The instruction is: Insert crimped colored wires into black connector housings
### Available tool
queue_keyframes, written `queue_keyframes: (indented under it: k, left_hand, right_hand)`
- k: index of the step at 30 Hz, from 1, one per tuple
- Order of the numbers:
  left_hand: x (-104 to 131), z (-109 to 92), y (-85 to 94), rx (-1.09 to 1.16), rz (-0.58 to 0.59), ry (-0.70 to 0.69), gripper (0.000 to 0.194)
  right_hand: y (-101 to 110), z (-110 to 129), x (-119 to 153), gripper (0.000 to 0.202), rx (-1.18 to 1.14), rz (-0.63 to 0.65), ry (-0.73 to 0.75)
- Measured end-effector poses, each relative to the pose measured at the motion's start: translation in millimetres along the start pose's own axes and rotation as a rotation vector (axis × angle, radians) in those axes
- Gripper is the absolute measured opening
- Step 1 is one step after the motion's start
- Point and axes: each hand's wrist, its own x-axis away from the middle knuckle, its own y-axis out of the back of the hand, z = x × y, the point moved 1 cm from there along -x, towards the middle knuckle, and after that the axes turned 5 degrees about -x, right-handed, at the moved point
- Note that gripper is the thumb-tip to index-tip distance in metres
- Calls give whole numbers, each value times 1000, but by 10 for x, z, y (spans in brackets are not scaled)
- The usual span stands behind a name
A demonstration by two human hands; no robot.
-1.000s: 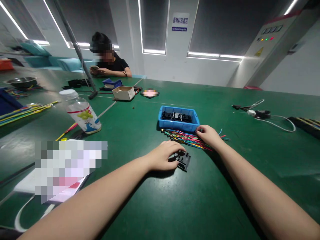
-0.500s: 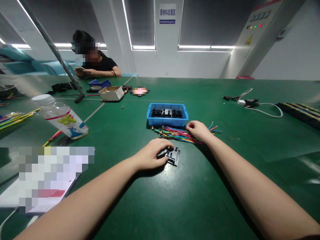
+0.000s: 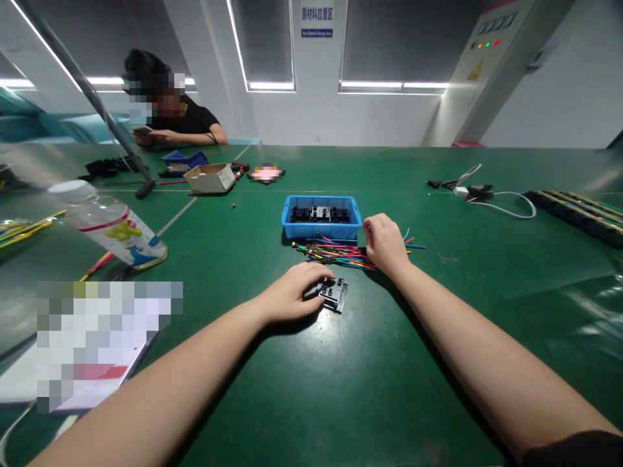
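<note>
My left hand [image 3: 296,292] rests on the table, thumb and fingers closed around the left side of a small black and silver electrical part [image 3: 335,294]. Just beyond it lies a loose bundle of thin coloured wires [image 3: 341,253], red, green, blue and yellow, some with brass-coloured ends. Over the right part of this bundle is my right hand [image 3: 386,243], its fingers bent and pinched together. Whatever they may hold is too small or hidden to make out. Behind the wires stands a blue plastic bin [image 3: 321,228] with several similar black parts in it.
A clear bottle [image 3: 114,227] leans at the left, above blurred papers [image 3: 97,350]. Farther back are an open cardboard box [image 3: 209,179] and a metal pole [image 3: 97,104]. A white cable [image 3: 516,213] lies at right. Across the table a person [image 3: 175,120] holds a phone.
My right hand has risen slightly from the wires, its fingers now more upright beside the bin's right end. My left hand stays on the black part. The whole view has shifted a little.
</note>
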Motion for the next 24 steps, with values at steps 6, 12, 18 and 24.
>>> queue_keyframes:
  k: [6, 12, 18, 24]
  left_hand:
    - [0, -24, 13, 19, -5, 12, 40]
    - [5, 22, 1, 156, -63, 73, 38]
    - [-17, 157, 43, 709, -439, 466, 31]
    - [-27, 161, 54, 750, -481, 548, 30]
  right_hand:
    - [86, 32, 44, 20, 21, -169, -16]
    - [144, 128, 45, 16, -74, -276, -39]
    - [162, 505, 163, 12, -258, -248, -23]
    - [226, 662, 510, 6, -375, -137, -1]
